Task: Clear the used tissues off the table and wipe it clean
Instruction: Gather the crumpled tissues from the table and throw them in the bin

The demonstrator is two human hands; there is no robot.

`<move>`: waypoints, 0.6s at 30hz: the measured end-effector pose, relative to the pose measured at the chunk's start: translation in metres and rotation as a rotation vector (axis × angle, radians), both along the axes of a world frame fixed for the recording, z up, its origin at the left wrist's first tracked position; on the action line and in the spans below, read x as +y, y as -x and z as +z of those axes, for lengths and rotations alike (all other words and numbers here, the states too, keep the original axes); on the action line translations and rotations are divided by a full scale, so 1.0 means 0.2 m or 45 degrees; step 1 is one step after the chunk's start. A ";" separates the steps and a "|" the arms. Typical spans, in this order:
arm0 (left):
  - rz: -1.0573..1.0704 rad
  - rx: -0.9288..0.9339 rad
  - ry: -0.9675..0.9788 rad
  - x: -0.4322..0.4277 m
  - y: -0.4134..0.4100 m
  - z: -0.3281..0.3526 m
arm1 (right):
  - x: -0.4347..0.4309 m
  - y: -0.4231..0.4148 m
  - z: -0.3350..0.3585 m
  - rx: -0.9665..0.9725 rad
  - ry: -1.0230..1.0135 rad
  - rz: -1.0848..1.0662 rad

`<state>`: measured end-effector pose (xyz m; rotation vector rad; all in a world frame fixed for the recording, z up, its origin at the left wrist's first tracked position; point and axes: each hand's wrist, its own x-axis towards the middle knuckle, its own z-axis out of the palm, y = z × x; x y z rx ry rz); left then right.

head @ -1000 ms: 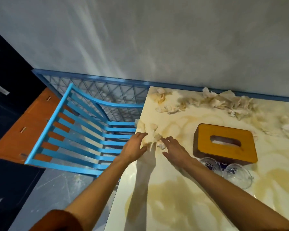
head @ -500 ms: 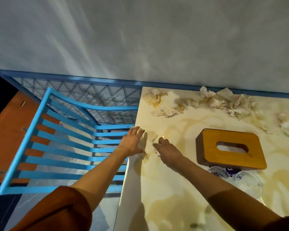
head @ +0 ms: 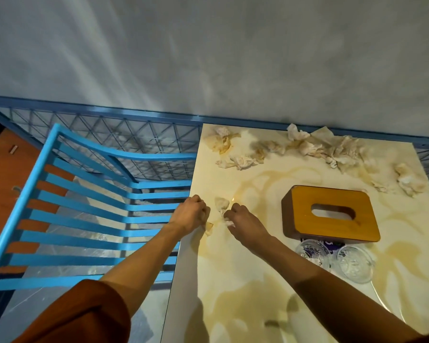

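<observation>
My left hand is curled at the left edge of the cream marbled table, gripping a used tissue whose tip sticks out below the fingers. Just to its right, my right hand pinches another small crumpled tissue. A loose tissue scrap lies on the table between the two hands. Several more crumpled used tissues are strewn along the far edge by the wall, with one clump at the far left corner and another at the far right.
A wooden tissue box stands right of my hands, with two clear glass dishes just in front of it. A blue slatted chair sits close against the table's left side. A blue wire-mesh rail and grey wall run behind.
Both hands went from flat and reaching to curled around tissues near the table's left edge. The view shifted slightly left and closer.
</observation>
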<state>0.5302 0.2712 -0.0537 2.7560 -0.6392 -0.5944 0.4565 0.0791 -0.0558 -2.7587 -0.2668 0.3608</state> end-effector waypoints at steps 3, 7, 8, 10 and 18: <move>0.034 0.026 0.051 0.00 0.02 0.02 | -0.01 0.03 0.04 0.007 -0.049 -0.046; 0.181 0.018 0.207 0.01 0.03 0.05 | -0.02 0.05 0.09 0.008 -0.120 -0.113; 0.209 0.011 0.246 0.01 0.04 0.06 | -0.02 0.06 0.10 0.008 -0.150 -0.134; 0.252 0.020 0.327 0.01 0.05 0.08 | -0.02 0.07 0.13 0.002 -0.228 -0.168; 0.077 0.212 0.497 -0.04 0.14 0.21 | -0.02 0.12 0.22 0.038 -0.407 -0.222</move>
